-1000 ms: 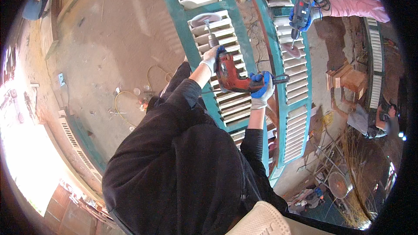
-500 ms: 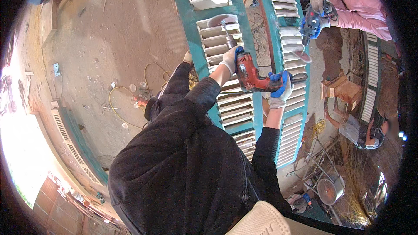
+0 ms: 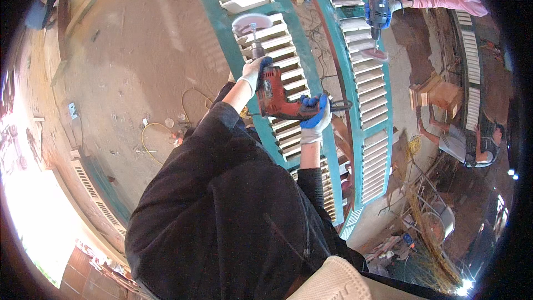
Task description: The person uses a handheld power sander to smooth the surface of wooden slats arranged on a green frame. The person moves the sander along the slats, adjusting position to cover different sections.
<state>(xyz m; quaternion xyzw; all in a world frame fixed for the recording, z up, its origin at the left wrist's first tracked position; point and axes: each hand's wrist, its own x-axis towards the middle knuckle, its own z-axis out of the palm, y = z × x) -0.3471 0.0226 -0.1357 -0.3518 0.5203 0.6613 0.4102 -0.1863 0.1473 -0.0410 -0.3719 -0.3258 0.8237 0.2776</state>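
A red and black power drill [image 3: 277,94] with a round sanding disc [image 3: 251,24] at its front is held in both my gloved hands. My left hand [image 3: 255,73] wraps round the front of its body, behind the chuck. Round the rear handle, my right hand [image 3: 316,118] is closed; its trigger finger is partly hidden. Beneath the drill lies a louvred shutter [image 3: 261,133] with a green frame and pale slats. The disc, slightly blurred, is over the upper slats by the left frame rail, and I cannot tell whether it touches them.
A second green shutter [image 3: 371,97] lies to the right. Over it a co-worker in pink holds a dark drill [image 3: 379,11] with a disc. Yellow cord [image 3: 145,136] loops on the floor at left. A wooden block [image 3: 436,94] and another crouching person [image 3: 463,144] are further right.
My hands and the drill have shifted left, with the disc going from the middle of the slats toward the left rail. The view has moved too. The co-worker's drill stays over the other shutter.
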